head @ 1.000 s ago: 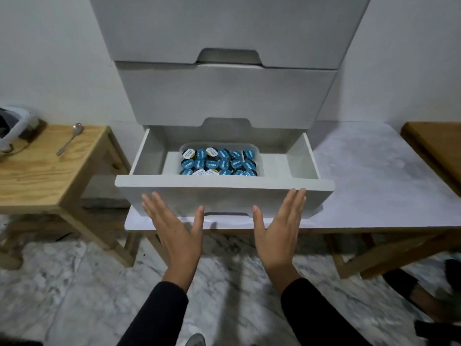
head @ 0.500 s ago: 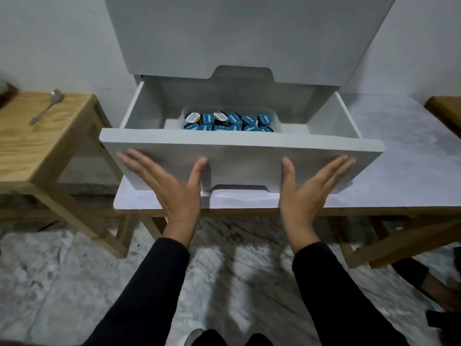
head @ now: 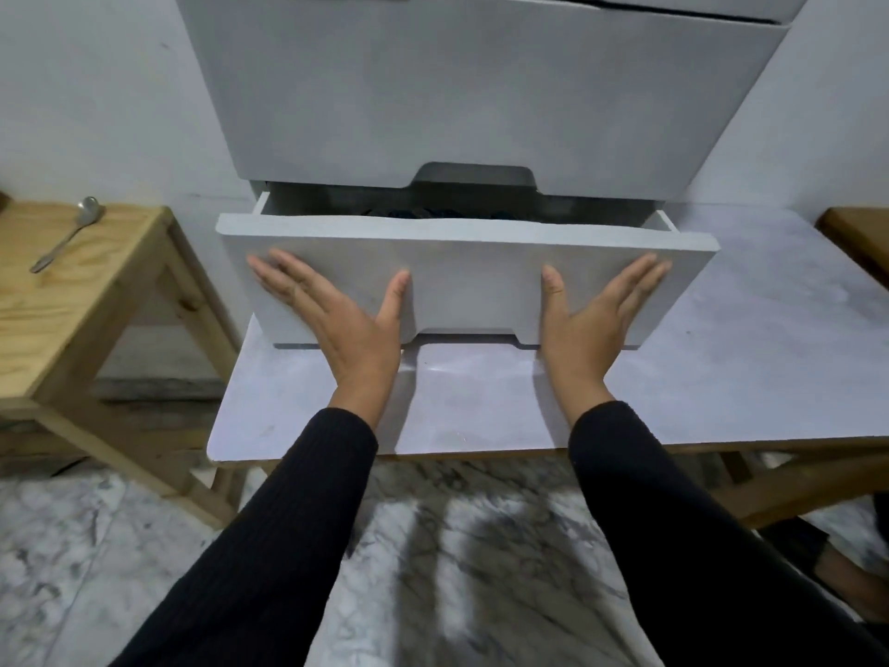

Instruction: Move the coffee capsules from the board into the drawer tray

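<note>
The bottom white drawer (head: 466,272) of the white cabinet (head: 481,89) stands only a little way out. My left hand (head: 336,320) lies flat against the left half of the drawer front, fingers straight and spread. My right hand (head: 594,320) presses flat on the right half in the same way. Inside the narrow gap above the drawer front only a dark sliver of the coffee capsules (head: 409,212) shows; the tray that holds them is hidden.
The cabinet stands on a pale marble-look table (head: 721,368). A wooden side table (head: 72,291) at the left carries a metal spoon (head: 67,240). Another wooden surface (head: 861,243) sits at the far right. Marble floor lies below.
Both flat hands have pushed the drawer inward; it was wide out with the capsule tray in full sight and is now nearly in. My view has moved closer and lower.
</note>
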A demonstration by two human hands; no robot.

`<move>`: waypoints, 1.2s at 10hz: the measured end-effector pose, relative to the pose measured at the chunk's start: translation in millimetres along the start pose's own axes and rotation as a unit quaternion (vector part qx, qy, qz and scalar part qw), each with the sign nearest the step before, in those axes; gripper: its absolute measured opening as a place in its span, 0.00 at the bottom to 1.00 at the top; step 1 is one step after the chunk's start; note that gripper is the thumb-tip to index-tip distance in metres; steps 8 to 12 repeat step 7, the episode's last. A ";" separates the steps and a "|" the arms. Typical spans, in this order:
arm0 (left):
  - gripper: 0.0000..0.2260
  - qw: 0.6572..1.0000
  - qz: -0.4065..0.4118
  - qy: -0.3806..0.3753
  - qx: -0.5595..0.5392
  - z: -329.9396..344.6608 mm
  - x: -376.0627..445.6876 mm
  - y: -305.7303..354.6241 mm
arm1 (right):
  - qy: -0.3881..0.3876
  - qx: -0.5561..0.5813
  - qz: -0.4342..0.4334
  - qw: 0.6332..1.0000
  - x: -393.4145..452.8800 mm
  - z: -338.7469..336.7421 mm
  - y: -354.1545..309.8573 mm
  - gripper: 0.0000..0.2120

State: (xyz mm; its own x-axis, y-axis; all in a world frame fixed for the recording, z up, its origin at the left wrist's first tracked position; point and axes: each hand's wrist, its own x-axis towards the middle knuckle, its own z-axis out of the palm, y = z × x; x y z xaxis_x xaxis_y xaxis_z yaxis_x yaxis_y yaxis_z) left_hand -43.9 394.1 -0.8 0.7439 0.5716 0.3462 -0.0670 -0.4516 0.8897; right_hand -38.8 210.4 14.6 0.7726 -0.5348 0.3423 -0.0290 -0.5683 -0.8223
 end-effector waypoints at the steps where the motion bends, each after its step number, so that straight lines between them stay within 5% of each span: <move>1: 0.54 1.000 0.003 -0.002 0.005 12.2 15.2 -1.8 | 0.002 0.001 -0.006 1.000 18.5 15.2 1.1 0.47; 12: 0.43 0.997 0.015 -0.021 0.067 27.6 54.8 -8.3 | -0.027 -0.067 -0.025 0.997 63.9 44.6 1.9 0.46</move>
